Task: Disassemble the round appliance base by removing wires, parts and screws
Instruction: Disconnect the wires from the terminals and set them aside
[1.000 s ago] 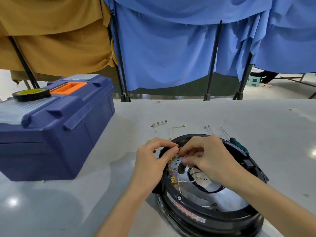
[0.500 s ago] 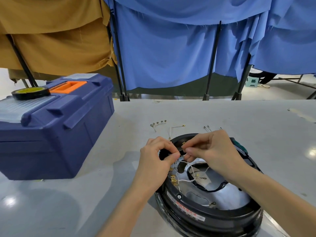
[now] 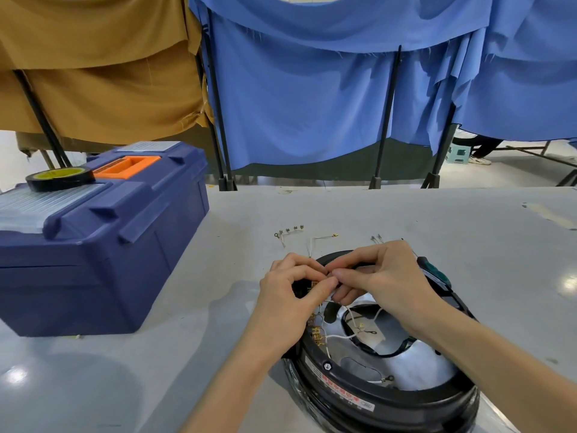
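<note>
Grip of left hand (image 3: 290,295) and right hand (image 3: 385,282) pinching white wire (image 3: 350,314), contact hidden, base (image 3: 340,390) edge cropped.

The grey table (image 3: 162,379) carries a blue toolbox (image 3: 103,251) at the left and the round black base (image 3: 359,404). Small screws (image 3: 295,228) and a white wire (image 3: 321,238) lie just beyond it.

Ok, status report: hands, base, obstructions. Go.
Left hand and right hand both pinching white wire at far rim. Round base flat on table. Nothing blocking; screwdriver beyond right hand.
</note>
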